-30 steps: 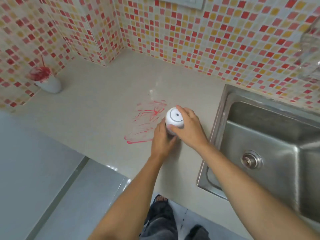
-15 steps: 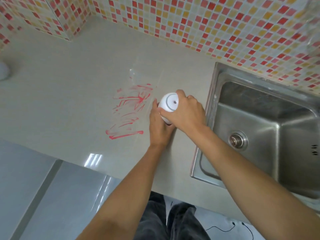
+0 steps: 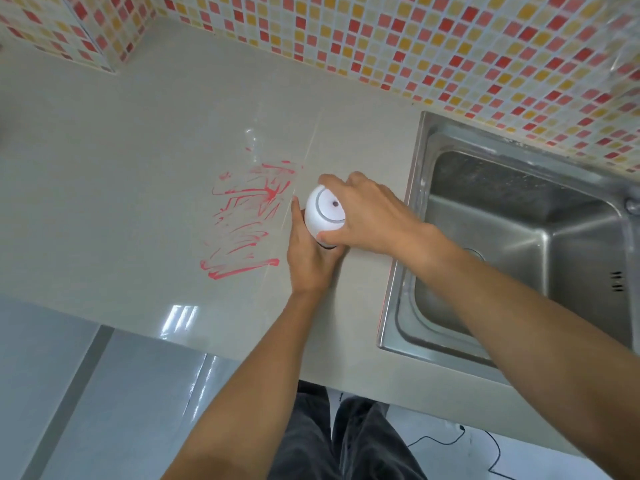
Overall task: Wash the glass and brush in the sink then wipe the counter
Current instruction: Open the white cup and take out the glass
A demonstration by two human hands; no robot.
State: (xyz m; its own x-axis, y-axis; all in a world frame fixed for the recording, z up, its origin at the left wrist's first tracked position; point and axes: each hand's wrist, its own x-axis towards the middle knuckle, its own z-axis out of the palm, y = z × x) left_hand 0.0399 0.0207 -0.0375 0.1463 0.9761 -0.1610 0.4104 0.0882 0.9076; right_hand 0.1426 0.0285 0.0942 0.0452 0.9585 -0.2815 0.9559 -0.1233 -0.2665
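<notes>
A white rounded bottle [image 3: 323, 216] with a grey ring and a small hole on its top stands on the beige counter [image 3: 121, 188]. My right hand [image 3: 367, 213] grips its top from the right. My left hand [image 3: 310, 261] wraps around its lower part from the near side. Red smeared streaks [image 3: 247, 216] mark the counter just left of the bottle. The steel sink [image 3: 519, 251] lies to the right, with nothing visible in its basin. No glass or brush shows in this view.
Red, orange and white mosaic tiles [image 3: 415, 46] cover the wall behind the counter and the left corner. The counter's front edge runs below my arms, with grey floor, my dark trousers [image 3: 346, 438] and a thin black cable [image 3: 450, 441] beneath.
The view has tilted down and shifted right, so the white cup with red contents at the far left has left the frame. Both hands stay on the bottle beside the red streaks.
</notes>
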